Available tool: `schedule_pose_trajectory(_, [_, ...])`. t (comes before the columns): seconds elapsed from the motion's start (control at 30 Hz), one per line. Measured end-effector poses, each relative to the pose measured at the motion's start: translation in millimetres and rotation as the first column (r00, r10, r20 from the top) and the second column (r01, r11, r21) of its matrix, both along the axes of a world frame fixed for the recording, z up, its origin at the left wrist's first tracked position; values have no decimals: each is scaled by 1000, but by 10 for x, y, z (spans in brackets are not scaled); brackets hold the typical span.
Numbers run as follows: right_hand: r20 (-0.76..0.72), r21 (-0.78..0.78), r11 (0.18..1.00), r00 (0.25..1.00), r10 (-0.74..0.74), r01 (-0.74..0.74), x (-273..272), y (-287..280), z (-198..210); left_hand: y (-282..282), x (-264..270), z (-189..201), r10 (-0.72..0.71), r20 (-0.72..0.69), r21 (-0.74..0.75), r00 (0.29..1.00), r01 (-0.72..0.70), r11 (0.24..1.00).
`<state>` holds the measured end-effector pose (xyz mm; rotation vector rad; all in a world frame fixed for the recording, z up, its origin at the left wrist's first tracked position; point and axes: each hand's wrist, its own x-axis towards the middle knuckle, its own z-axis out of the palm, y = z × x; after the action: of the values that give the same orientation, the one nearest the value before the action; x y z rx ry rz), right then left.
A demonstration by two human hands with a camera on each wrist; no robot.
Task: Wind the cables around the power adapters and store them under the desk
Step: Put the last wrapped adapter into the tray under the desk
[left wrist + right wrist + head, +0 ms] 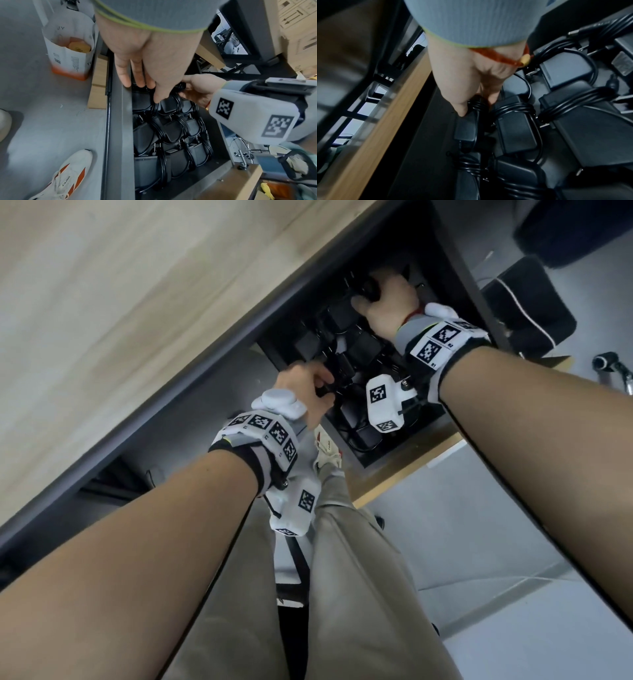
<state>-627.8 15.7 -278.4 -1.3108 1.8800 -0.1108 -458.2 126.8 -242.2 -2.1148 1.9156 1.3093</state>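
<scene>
Several black power adapters (pixel 171 132) with cables wound round them lie packed in rows in a dark drawer (pixel 120 121) under the desk. My right hand (pixel 476 106) reaches into the far end and pinches one wound adapter (pixel 465 129) between thumb and fingers, holding it beside the drawer's side wall. My left hand (pixel 144 90) reaches in near the other wall; its fingers lie straight and touch the adapters at that end. In the head view the left hand (pixel 318 381) is at the drawer's near left and the right hand (pixel 376 292) is further in.
The wooden desk top (pixel 102 302) overhangs the drawer on the left. On the grey floor stand a white paper bag (pixel 68 54) and my white and orange shoe (pixel 68 175). Cardboard boxes (pixel 298 27) and a black frame sit beyond the drawer.
</scene>
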Motion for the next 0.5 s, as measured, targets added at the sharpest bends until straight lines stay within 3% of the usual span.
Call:
schedule_pose_trajectory(0.4, [-171, 91, 995, 983, 62, -47, -48, -145, -98, -106, -82, -139, 59, -27, -17, 998, -59, 998])
schedule_pose_trajectory(0.5, [-131, 52, 998, 991, 33, -26, -27, -161, -104, -125, -98, -142, 80, -42, 9, 996, -80, 997])
